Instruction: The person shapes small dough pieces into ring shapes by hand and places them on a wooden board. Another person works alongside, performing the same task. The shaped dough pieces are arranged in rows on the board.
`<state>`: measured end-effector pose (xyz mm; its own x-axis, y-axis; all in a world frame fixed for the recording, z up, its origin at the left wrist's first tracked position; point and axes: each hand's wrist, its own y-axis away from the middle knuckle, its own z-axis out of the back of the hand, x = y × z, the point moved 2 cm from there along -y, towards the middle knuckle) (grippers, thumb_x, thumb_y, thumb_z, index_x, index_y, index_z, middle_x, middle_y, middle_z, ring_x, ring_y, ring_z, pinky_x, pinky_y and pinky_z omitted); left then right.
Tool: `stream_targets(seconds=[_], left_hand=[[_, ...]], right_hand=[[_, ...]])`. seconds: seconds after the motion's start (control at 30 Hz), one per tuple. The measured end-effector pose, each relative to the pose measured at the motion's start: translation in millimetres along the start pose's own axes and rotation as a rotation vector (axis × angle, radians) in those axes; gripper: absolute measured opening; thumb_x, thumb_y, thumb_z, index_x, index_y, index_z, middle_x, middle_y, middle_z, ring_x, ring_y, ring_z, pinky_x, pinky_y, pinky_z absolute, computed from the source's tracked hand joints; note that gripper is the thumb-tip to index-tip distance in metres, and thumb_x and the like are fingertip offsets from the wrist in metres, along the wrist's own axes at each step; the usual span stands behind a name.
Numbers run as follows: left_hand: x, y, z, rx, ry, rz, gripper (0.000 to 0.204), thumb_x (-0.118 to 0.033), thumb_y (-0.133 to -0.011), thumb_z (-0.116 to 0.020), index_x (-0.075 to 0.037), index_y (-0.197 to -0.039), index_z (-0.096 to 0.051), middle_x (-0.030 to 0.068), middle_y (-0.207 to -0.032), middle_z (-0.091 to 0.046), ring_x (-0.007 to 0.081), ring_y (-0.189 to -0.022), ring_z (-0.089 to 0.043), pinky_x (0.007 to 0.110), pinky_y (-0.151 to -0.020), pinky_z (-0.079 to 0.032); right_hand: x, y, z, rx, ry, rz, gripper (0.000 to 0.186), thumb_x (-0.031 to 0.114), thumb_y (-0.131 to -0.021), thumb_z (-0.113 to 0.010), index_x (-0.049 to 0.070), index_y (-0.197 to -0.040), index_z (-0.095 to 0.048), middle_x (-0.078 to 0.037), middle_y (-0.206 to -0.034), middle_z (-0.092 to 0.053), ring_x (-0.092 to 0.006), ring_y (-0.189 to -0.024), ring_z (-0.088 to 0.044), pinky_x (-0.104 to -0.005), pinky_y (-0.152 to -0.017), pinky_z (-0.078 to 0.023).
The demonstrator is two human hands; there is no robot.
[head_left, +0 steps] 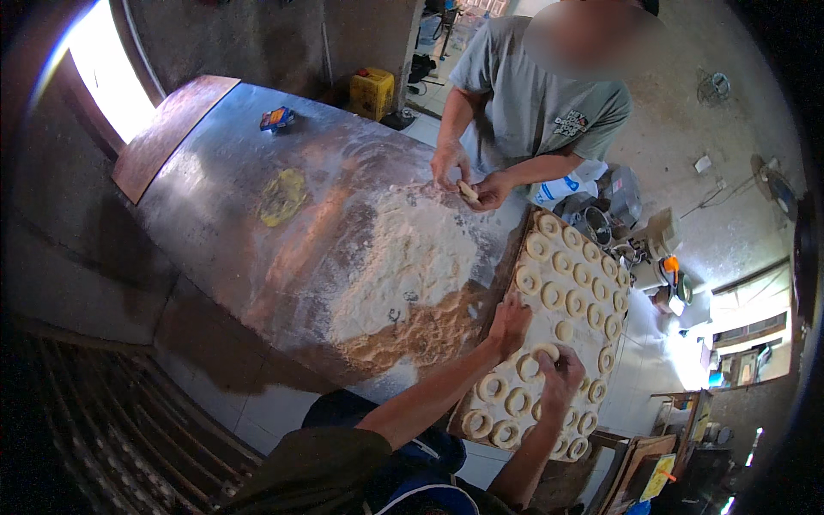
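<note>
My right hand grips a pale dough ring low over the floured board, which holds rows of dough rings. My left hand is at the board's left side, back upward; its fingertips are too unclear to show whether they hold anything. Left of it, loose flour spreads over the metal table. Across the table a co-worker in a grey T-shirt has both hands on a small piece of dough.
A wooden panel, a small box and a yellow smear are on the table. Behind it stands a yellow jerrycan. Pots and containers crowd the floor at the right. A metal grille is at lower left.
</note>
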<state>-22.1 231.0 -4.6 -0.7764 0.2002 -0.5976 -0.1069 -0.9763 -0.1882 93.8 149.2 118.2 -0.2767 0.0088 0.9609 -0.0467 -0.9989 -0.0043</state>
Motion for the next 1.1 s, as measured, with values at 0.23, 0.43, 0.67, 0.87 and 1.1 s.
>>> stream_targets(seconds=[0.23,0.43,0.67,0.87,1.1], left_hand=[[115.3,114.2,120.9,-0.216,0.688,0.268,0.036,-0.011,-0.075,-0.079,-0.004,-0.105,-0.063,0.0159,-0.105,-0.064,0.0326,-0.097,-0.065,0.042,-0.083,-0.052],[165.2,175.1,238.7,-0.463,-0.153,0.310,0.026,-0.006,-0.080,-0.072,-0.003,-0.104,-0.064,0.0149,-0.099,-0.063,0.0329,-0.091,-0.062,0.041,-0.080,-0.050],[173.6,199.8,217.5,-0.460,0.433,0.400,0.024,-0.007,-0.085,-0.070,0.001,-0.106,-0.062,0.0161,-0.096,-0.063,0.0353,-0.091,-0.065,0.042,-0.077,-0.052],[153.2,180.9,200.6,-0.297,0.959,0.490,0.018,-0.011,-0.092,-0.066,0.001,-0.106,-0.065,0.0136,-0.097,-0.067,0.0226,-0.093,-0.067,0.034,-0.075,-0.055],[129.3,169.0,160.6,-0.317,1.379,0.516,0.026,-0.001,-0.095,-0.056,-0.003,-0.120,-0.049,0.0123,-0.106,-0.062,0.0201,-0.095,-0.063,0.031,-0.076,-0.051]], right_hand=[[6.7,22.4,-98.3,0.518,0.208,0.040,0.030,0.015,-0.076,-0.082,-0.001,-0.099,-0.069,-0.010,-0.091,-0.072,-0.0189,-0.083,-0.069,-0.0343,-0.079,-0.054],[-39.2,5.6,-279.2,0.422,0.476,0.351,0.021,0.013,-0.077,-0.076,0.001,-0.092,-0.067,-0.016,-0.082,-0.068,-0.0327,-0.081,-0.067,-0.0428,-0.078,-0.052],[-15.0,4.5,-274.1,0.614,0.435,0.000,0.029,0.006,-0.077,-0.076,0.002,-0.099,-0.058,-0.012,-0.088,-0.067,-0.0219,-0.083,-0.066,-0.0365,-0.077,-0.053],[-3.2,23.7,-245.6,0.486,-0.065,-0.132,0.043,0.003,-0.080,-0.074,0.002,-0.113,-0.046,-0.014,-0.092,-0.067,-0.0192,-0.086,-0.067,-0.0342,-0.077,-0.056],[1.8,30.4,-221.0,0.556,-0.054,-0.038,0.053,-0.002,-0.081,-0.067,0.000,-0.127,-0.040,-0.014,-0.093,-0.066,-0.0193,-0.080,-0.066,-0.0317,-0.071,-0.053]])
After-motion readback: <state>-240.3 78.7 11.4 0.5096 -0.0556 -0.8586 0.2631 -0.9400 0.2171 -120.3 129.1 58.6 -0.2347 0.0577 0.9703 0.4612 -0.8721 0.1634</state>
